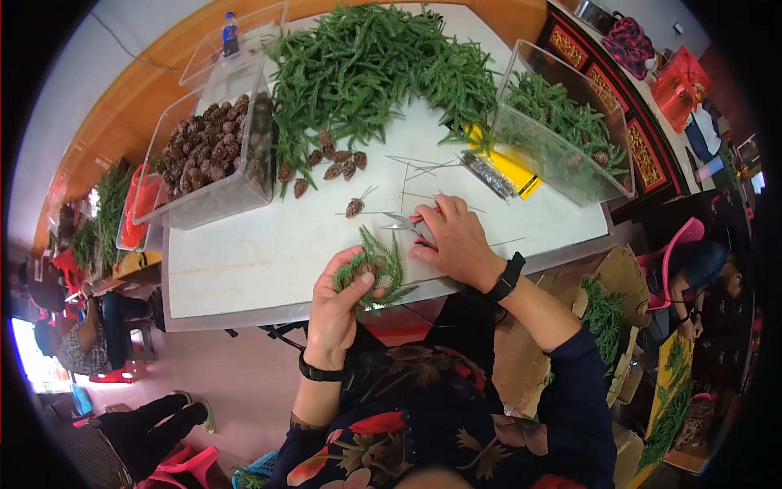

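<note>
Left hand (336, 308): fingers clamped on green sprig (373, 269) at tabletop (244, 253) near edge | Right hand (456, 240): closed over red-handled pliers (410, 223) just beside | Beyond: loose pine cones (334, 163), greenery pile (366, 65) toward far edge

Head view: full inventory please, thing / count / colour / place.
green sprig bundle: one, green, held in the left hand at the table's near edge
pliers: one, red handles, on the table under the right hand
wires: several, thin grey, loose mid-table
loose pine cones: about eight, brown, mid-table below the sprig heap
sprig heap: one large pile, green, far side of the table
cone bin: one, clear plastic, full of brown cones, table's left
sprig bin: one, clear plastic, holding green sprigs, table's right
yellow sheet: one, beside the right bin
bottle: one, blue-labelled, far left
table: one, white
left hand: gripping the bundle, black wristband
right hand: on the pliers, black watch
</note>
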### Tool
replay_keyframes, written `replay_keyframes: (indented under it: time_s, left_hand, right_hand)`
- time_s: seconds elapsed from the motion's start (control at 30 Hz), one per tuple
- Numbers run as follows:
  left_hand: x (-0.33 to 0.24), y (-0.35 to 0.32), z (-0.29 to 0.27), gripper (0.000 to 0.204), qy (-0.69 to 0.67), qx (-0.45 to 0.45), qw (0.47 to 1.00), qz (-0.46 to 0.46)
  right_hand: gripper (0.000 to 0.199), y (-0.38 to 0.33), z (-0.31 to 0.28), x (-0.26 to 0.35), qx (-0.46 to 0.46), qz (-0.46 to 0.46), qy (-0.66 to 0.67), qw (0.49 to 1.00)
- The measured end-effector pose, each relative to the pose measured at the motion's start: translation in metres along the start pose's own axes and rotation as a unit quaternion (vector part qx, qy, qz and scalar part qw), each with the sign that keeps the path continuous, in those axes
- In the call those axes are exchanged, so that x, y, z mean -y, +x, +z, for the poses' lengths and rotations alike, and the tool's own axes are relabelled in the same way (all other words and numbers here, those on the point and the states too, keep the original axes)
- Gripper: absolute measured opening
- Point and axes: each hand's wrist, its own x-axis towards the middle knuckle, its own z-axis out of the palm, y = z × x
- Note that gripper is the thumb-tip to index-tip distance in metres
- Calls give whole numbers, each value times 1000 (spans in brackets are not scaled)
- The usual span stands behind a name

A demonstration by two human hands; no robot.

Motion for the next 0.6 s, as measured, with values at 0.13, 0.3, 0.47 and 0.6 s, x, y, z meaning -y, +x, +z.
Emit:
replay_keyframes:
  time_s: [0.13, 0.3, 0.47, 0.6]
  left_hand:
    - [8, 1, 9, 36, 4, 27, 999, -17]
    - [18, -1, 16, 37, 39, 30, 999, 5]
    - [16, -7, 34, 37, 70, 52, 996, 19]
    - [11, -5, 25, 37, 88, 35, 994, 59]
  right_hand:
    - [41, -6, -15, 4, -100, -38, -6, 994]
    - [21, -10, -49, 29, 189, 85, 477, 854]
    - [14, -16, -58, 14, 139, 107, 522, 835]
    - [11, 0, -113, -13, -27, 186, 567, 802]
